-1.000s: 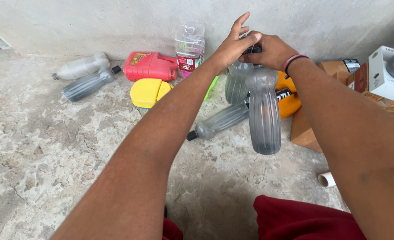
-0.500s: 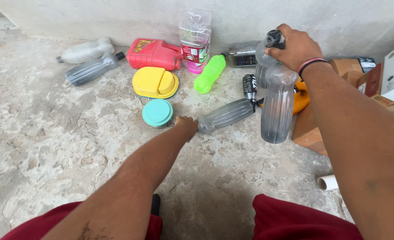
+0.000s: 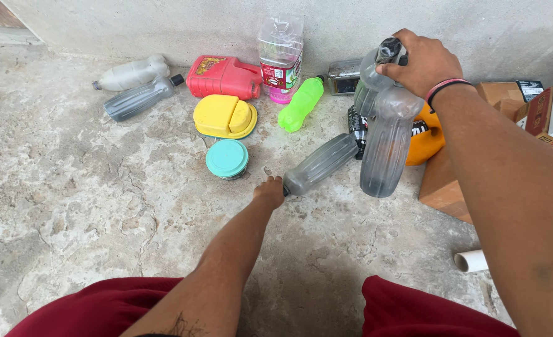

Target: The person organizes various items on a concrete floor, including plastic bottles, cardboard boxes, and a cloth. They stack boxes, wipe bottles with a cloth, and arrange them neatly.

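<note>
My right hand (image 3: 421,61) is up at the right, gripping the necks of two grey plastic bottles (image 3: 385,134) that hang down from it. My left hand (image 3: 269,191) is low on the concrete floor, its fingers closed on the cap end of a third grey bottle (image 3: 321,164) lying on its side. A teal round lid (image 3: 227,158) lies just left of that hand. Behind it sit a yellow lidded container (image 3: 224,117) and a bright green bottle (image 3: 302,103).
Along the wall lie a red jug (image 3: 223,76), a clear upright bottle with a pink base (image 3: 281,57), a white bottle (image 3: 131,73) and another grey bottle (image 3: 139,99). An orange container (image 3: 427,138), cardboard boxes (image 3: 445,181) and a white pipe piece (image 3: 471,260) are at the right.
My left hand came off the bottles held by the right hand and dropped to the floor, onto the lying grey bottle's cap. The right hand kept hold of its two bottles.
</note>
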